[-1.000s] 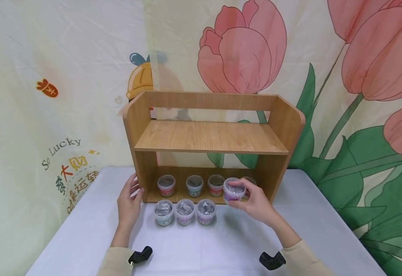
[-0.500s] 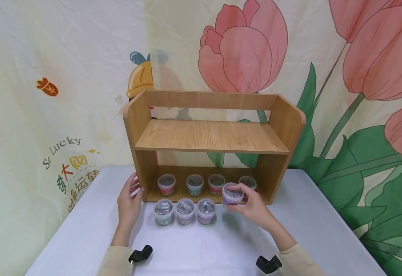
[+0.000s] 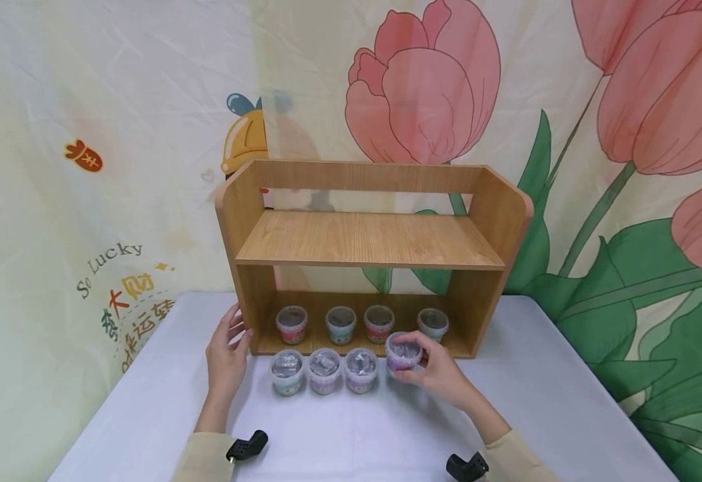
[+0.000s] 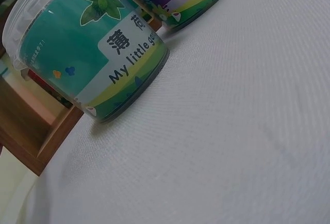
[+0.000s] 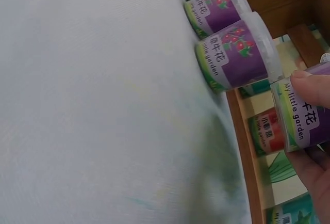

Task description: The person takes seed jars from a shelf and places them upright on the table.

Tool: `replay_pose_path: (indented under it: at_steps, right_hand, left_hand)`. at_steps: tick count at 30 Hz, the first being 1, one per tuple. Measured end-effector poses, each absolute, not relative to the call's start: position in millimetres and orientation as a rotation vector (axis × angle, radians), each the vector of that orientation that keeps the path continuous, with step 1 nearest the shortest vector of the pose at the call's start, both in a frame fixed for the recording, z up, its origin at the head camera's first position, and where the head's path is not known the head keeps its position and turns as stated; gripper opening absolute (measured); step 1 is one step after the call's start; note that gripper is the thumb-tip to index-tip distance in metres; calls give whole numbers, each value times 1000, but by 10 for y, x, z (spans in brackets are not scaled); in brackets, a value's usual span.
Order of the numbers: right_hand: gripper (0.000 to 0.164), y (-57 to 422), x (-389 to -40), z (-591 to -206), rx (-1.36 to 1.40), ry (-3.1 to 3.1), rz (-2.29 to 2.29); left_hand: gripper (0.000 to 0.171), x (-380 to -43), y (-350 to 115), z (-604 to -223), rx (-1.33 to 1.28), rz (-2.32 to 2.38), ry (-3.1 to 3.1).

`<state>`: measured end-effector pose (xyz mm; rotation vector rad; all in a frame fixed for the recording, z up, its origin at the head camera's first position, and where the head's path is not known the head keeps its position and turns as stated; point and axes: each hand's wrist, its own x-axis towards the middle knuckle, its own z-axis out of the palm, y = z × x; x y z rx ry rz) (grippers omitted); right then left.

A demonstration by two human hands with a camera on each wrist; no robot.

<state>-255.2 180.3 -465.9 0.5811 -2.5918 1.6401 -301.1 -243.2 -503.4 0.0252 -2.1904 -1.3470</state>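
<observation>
My right hand (image 3: 438,371) pinches a purple-labelled plastic cup (image 3: 403,353) between thumb and fingers, in front of the shelf's lower board. The right wrist view shows the held cup (image 5: 304,113) tilted, its label reading "My little garden". In a row on the cloth stand a green-labelled cup (image 3: 287,373) and two purple-labelled cups (image 3: 325,372), all with clear lids; the held cup is at the row's right end. My left hand (image 3: 226,361) rests its fingers against the left side of the wooden shelf (image 3: 369,239). It is out of sight in the left wrist view.
Inside the lower compartment are a red cup (image 3: 291,326), a blue-green cup (image 3: 340,326), another red cup (image 3: 379,324) and, further right, a green cup (image 3: 433,324). A white cloth (image 3: 327,442) covers the table. Behind hangs a backdrop (image 3: 164,100) printed with tulips.
My right hand has brought the purple-labelled cup forward and down, from over the lower board's edge to the right end of the front row. The left hand keeps its place.
</observation>
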Motion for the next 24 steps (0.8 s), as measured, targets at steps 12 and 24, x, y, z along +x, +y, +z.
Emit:
replay_pose_path:
  at_steps: [12,24]
  right_hand:
    - [61,1761,-2583,-4894,571,-2604,1660]
    - [62,1726,-2570,-4971,597,-2618,1613]
  left_hand:
    - [70,-3029,-2443,-5062,33,-1353,-2175]
    - [70,-3026,-2438,-5053,30,-1362,-2180]
